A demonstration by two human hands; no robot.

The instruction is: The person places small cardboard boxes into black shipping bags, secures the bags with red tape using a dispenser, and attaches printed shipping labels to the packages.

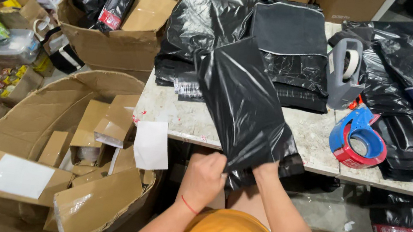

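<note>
1. Packing room, cluttered; pale speckled surface (309,136) across the middle, open cardboard boxes (58,129) of scrap card on the floor to the left.
2. Black mailer bag (242,104): lying slantwise over the near edge of the surface, lower end hanging off toward the body, looks flat and empty.
3. Left hand (205,176): closed in a pinch on the bag's lower left edge, red thread at the wrist.
4. Right hand (266,169): pushed up inside or behind the bag's lower end, fingers hidden; cannot tell how far closed.
5. Stack of black bags (258,38): behind the held bag, several deep, some bearing labels.
6. Grey tape dispenser (343,70) upright at the right; blue-and-red tape gun (358,140) on its side just before it.
7. Progress, judged: one bag drawn from the stack and being opened at its mouth; nothing yet inside, not sealed, tape untouched.
</note>
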